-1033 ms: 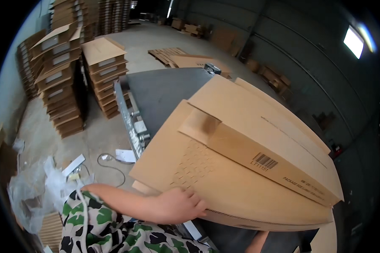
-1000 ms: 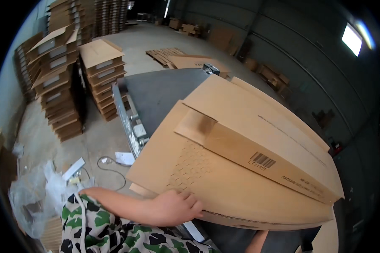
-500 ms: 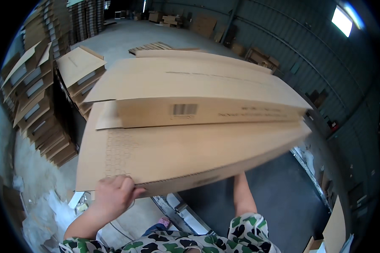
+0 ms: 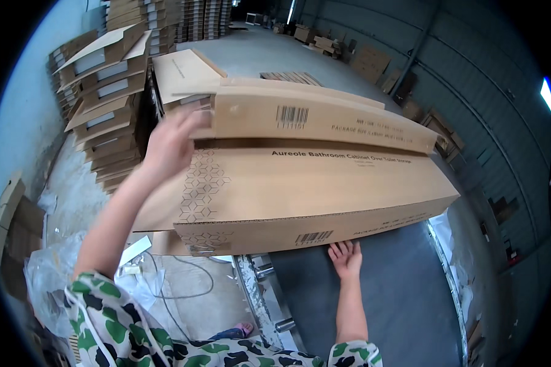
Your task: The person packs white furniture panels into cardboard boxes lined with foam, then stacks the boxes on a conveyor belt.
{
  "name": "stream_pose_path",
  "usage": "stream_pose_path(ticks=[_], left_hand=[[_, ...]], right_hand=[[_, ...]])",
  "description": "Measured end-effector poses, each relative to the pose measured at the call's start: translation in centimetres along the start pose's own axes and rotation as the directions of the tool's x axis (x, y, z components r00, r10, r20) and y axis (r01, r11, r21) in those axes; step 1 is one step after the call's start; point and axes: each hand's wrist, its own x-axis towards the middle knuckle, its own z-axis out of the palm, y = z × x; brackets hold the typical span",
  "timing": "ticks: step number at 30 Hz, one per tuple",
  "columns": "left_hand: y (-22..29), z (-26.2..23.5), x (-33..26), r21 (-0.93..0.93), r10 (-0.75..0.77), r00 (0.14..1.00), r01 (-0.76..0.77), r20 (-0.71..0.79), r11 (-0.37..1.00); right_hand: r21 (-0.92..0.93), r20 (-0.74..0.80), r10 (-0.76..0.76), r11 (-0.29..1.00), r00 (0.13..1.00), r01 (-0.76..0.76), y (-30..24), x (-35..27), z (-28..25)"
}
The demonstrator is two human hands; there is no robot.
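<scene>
A long brown cardboard box [image 4: 324,177] with a barcode on its near side lies tilted across the middle. Its long top flap [image 4: 251,116] stands raised at the far side. At the left end of that flap is my left hand [image 4: 172,144], smeared by motion, so its fingers are unclear. My right hand [image 4: 347,260] is palm up under the box's near lower edge, fingers stretched out and fingertips against the cardboard. Below the box runs a dark conveyor belt [image 4: 379,293] with a metal side frame [image 4: 254,300].
Stacks of folded cartons [image 4: 113,116] rise at the left, with another open-flapped carton [image 4: 187,70] beside them. Clear plastic wrap [image 4: 55,269] and a loose cable [image 4: 183,296] lie on the floor at the lower left. Farther off sits a wooden pallet [image 4: 291,78].
My left hand has left the near left corner and moved up to the far flap. The box has turned so its printed near side shows, and my right fingers have come into sight beneath it.
</scene>
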Motion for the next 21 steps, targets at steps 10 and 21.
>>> stream_pose_path(ticks=[10, 21], left_hand=[[-7.8, 12.8, 8.8, 0.181, -0.384, 0.723, 0.345, 0.574, 0.921], [-10.8, 14.1, 7.4, 0.219, -0.13, 0.97, 0.084, 0.207, 0.972]], right_hand=[[-0.231, -0.212, -0.081, 0.973, 0.974, 0.031, -0.6, -16.8, -4.1], [-0.376, -0.051, -0.157, 0.918, 0.986, 0.126, -3.9, -19.7, 1.0]])
